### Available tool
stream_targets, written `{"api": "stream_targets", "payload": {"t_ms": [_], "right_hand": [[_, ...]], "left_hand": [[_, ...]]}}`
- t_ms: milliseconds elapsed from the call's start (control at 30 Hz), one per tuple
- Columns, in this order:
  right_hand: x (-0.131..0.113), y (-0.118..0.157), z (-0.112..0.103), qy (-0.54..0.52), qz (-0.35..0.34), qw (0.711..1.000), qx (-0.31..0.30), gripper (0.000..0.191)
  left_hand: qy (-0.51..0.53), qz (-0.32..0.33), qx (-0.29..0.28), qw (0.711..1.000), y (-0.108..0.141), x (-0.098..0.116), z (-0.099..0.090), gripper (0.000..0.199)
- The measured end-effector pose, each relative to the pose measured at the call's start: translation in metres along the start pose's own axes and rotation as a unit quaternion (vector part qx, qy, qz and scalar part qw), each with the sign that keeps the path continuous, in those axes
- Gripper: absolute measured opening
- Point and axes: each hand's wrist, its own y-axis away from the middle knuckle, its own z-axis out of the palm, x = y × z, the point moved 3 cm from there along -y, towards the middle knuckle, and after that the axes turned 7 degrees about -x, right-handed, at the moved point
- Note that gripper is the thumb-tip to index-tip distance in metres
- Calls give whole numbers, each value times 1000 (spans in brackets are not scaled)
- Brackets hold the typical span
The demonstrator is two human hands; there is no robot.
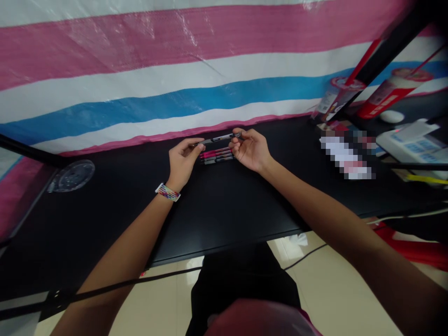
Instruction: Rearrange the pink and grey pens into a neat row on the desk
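Note:
Between my two hands a grey and black pen (220,138) is held level above the black table. My left hand (185,156), with a colourful woven band on the wrist, pinches one end of it. At the other end, the fingers of my right hand (252,148) are closed round the pen. Just below it, several pens lie side by side on the table: pink ones (215,153) and a grey one (219,159). My hands partly cover the ends of these pens.
Striped plastic sheeting (196,98) hangs behind the black table (224,210). A clear round lid (75,175) lies at left. To the right stand two drink cups with straws (338,100), near a white box (413,142) and papers. A dark cable (175,275) crosses below the front edge.

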Motion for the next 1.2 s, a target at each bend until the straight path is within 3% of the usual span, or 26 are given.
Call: {"api": "stream_targets", "payload": {"t_ms": [767,1067,1200], "right_hand": [[4,0,4,-142,37,989,-1,27],[3,-2,2,-106,32,994,-2,17],[2,-4,-1,-1,-13,1000,-10,28]], "left_hand": [[14,13,4,1000,-1,-3,-2,24],[6,7,-6,1000,1,2,-1,17],[-15,0,-3,1000,0,1,-1,17]]}}
